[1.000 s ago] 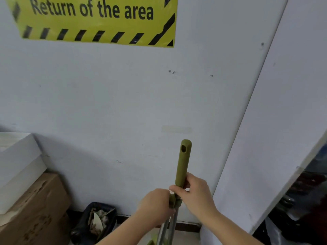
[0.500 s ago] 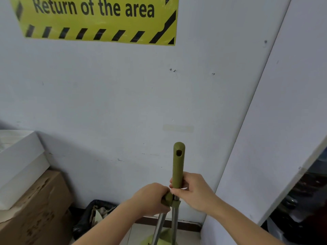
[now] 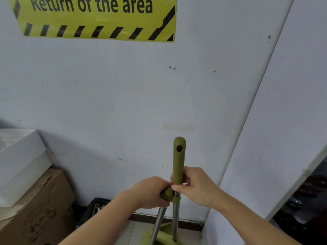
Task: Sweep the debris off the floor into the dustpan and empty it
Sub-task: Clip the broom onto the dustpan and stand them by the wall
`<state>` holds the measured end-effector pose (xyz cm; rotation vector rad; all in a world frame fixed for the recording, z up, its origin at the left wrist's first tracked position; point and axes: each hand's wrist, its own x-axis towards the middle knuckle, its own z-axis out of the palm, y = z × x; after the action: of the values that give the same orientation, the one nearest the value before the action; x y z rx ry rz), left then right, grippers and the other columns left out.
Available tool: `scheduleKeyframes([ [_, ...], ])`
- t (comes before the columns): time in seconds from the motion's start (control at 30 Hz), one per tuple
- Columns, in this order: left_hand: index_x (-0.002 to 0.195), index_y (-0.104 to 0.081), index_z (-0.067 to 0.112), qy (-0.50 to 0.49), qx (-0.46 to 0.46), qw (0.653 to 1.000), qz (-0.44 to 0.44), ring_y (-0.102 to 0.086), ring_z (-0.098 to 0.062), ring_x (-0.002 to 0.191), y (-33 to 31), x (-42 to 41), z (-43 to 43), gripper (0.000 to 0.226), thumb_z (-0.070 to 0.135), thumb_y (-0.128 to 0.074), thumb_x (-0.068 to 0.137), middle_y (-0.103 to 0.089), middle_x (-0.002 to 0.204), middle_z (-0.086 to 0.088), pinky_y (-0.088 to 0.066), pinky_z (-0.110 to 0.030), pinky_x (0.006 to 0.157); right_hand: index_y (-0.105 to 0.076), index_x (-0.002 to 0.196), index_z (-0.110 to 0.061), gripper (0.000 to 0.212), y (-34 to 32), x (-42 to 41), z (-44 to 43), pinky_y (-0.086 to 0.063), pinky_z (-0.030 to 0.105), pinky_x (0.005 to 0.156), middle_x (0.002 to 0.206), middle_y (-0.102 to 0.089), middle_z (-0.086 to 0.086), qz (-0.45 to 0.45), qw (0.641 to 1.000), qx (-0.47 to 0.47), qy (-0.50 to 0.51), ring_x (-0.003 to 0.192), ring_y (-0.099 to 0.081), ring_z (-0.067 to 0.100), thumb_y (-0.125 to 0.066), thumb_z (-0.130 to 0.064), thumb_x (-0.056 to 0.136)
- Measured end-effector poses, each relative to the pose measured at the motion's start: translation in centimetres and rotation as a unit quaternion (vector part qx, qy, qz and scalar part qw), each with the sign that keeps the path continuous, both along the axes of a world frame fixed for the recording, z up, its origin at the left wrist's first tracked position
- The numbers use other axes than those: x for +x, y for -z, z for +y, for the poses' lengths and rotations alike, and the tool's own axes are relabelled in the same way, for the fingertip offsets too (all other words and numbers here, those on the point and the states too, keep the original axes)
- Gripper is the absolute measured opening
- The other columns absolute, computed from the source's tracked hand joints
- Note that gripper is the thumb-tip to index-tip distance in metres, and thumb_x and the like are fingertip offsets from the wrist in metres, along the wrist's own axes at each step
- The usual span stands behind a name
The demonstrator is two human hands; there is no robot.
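Handle (image 3: 179, 161) in my right grip (image 3: 196, 188), knob (image 3: 167, 193) in my left grip (image 3: 150, 192): both olive green. Shafts (image 3: 175, 221): bare silver. Base (image 3: 164, 236): same olive. Sign (image 3: 99, 18): yellow, black lettering, black diagonal stripes. Wall (image 3: 123, 94): pale grey-blue. Upper box (image 3: 19, 156): white. Cardboard box (image 3: 35, 213): brown. Bin (image 3: 86, 214): black.

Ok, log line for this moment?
left hand: grips short green handle | right hand: grips tall green handle | bin: lower left

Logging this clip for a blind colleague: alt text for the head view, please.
Two hands hold two olive-green tool handles before a grey wall: the right hand grips the taller handle, the left hand the shorter handle. A black bin and stacked boxes stand at left.
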<state>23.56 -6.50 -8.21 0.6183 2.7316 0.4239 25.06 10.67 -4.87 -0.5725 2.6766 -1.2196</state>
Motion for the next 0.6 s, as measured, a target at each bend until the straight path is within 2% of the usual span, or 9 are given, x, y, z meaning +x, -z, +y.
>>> scheduleKeyframes([
  [0.2, 0.1, -0.062, 0.022, -0.01, -0.026, 1.0, 0.009, -0.064, -0.02, 0.082, -0.5, -0.5, 0.4, 0.02, 0.028, -0.064, 0.081, -0.067, 0.088, -0.002, -0.057, -0.035, 0.079, -0.058, 0.098, -0.029, 0.017, 0.3, -0.5, 0.0, -0.054, 0.031, 0.093, 0.098, -0.067, -0.009, -0.003, 0.999, -0.033, 0.022, 0.096, -0.065, 0.01, -0.068, -0.02, 0.087],
  [0.3, 0.102, -0.06, 0.021, -0.004, -0.082, 0.995, 0.048, -0.062, -0.02, 0.077, -0.8, -0.7, 1.0, 0.022, 0.033, -0.062, 0.083, -0.065, 0.084, -0.001, -0.055, -0.031, 0.072, -0.054, 0.104, -0.029, 0.023, 0.5, -0.8, 0.1, -0.055, 0.029, 0.09, 0.097, -0.068, -0.007, -0.008, 0.997, -0.063, 0.037, 0.093, -0.066, 0.01, -0.068, -0.021, 0.087],
  [0.4, 0.102, -0.056, 0.02, 0.005, -0.143, 0.983, 0.111, -0.053, -0.018, 0.068, -1.1, -0.9, 1.4, 0.027, 0.042, -0.059, 0.086, -0.055, 0.077, 0.003, -0.045, -0.028, 0.062, -0.046, 0.107, -0.025, 0.028, 0.6, -1.3, 0.5, -0.056, 0.023, 0.083, 0.1, -0.069, -0.004, -0.009, 0.995, -0.072, 0.068, 0.09, -0.068, 0.012, -0.067, -0.024, 0.088],
  [0.47, 0.094, -0.051, 0.02, -0.004, -0.168, 0.975, 0.144, -0.052, -0.017, 0.066, -1.1, -1.1, 1.6, 0.032, 0.052, -0.054, 0.088, -0.052, 0.073, 0.004, -0.041, -0.028, 0.061, -0.045, 0.104, -0.024, 0.027, 0.7, -1.7, 0.8, -0.056, 0.021, 0.077, 0.097, -0.07, -0.003, -0.005, 0.992, -0.091, 0.092, 0.086, -0.068, 0.014, -0.067, -0.025, 0.088],
  [0.6, 0.082, -0.046, 0.021, -0.052, -0.177, 0.968, 0.169, -0.053, -0.018, 0.065, -1.4, -1.5, 2.0, 0.048, 0.068, -0.047, 0.084, -0.044, 0.064, 0.007, -0.047, -0.03, 0.063, -0.049, 0.095, -0.022, 0.023, 0.4, -2.6, 1.7, -0.057, 0.022, 0.071, 0.083, -0.071, 0.0, 0.004, 0.982, -0.14, 0.123, 0.075, -0.069, 0.017, -0.07, -0.025, 0.086],
])
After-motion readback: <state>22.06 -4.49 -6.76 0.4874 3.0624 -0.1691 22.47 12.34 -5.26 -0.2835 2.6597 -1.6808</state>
